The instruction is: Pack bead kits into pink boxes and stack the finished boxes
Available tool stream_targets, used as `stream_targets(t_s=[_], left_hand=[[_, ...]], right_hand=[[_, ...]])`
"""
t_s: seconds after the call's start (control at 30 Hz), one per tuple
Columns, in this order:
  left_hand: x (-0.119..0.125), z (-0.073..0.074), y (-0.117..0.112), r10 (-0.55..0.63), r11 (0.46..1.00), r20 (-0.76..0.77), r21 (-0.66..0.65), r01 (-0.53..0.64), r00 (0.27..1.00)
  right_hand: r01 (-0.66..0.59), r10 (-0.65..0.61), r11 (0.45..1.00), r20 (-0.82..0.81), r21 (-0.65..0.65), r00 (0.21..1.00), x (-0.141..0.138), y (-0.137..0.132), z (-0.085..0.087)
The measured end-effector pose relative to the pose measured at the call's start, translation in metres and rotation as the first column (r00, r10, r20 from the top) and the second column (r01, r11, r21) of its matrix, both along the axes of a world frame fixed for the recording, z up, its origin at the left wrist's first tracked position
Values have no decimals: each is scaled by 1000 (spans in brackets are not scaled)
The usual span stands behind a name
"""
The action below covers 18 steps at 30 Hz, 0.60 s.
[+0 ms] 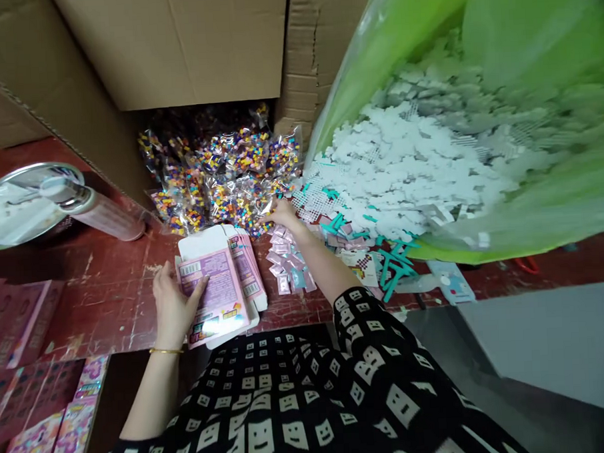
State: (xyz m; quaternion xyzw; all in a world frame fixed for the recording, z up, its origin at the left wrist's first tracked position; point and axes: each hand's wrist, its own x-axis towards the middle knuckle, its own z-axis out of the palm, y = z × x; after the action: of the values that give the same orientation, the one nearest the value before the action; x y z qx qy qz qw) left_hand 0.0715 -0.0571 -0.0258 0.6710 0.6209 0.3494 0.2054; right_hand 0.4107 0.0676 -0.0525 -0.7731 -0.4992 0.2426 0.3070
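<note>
My left hand [175, 299] grips a flat pink and purple cardboard box [214, 284] by its left side, thumb across the printed face. The box's white end flap [205, 241] stands open at the far end. Under its right side lie more flattened pink boxes [248, 272]. My right hand [283, 215] reaches to the front of a heap of clear bags of colourful beads [229, 169]; its fingers close on the edge of a bag of beads [254, 212]. Just below that wrist is a pile of small pink sachets [286, 254].
A big green plastic bag [483, 248] spills white pegboard pieces [404, 162] at right, with teal plastic tweezers [396, 266] before it. Left stand a clear bottle [106, 212], a metal-rimmed tray [77, 171] and pink boxes [28, 318]. Cardboard cartons [188, 44] rise behind.
</note>
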Motion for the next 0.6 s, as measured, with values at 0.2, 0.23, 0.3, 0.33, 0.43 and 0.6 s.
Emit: stream_targets(t_s=[0.2, 0.23, 0.3, 0.33, 0.43, 0.6], left_hand=[[23, 21, -3, -83, 958, -233, 248, 142, 969], [33, 30, -2, -131, 940, -219, 282, 191, 967], [57, 47, 5, -284, 894, -181, 306, 328, 942], [69, 55, 8, -380, 866, -162, 284, 412, 911], [97, 67, 16, -569, 797, -104, 176, 578, 816], [105, 52, 9, -539, 832, -15, 149, 535, 842]], right_hand=[[-75, 161, 929, -215, 363, 963, 14, -35, 51], [-134, 251, 911, -266, 390, 930, 11, -47, 63], [-298, 431, 876, -337, 380, 837, 3, -70, 83], [-362, 490, 855, -354, 370, 796, 2, -79, 89], [-274, 392, 893, -316, 359, 864, 26, -87, 84], [240, -222, 944, -102, 228, 970, 125, -69, 36]])
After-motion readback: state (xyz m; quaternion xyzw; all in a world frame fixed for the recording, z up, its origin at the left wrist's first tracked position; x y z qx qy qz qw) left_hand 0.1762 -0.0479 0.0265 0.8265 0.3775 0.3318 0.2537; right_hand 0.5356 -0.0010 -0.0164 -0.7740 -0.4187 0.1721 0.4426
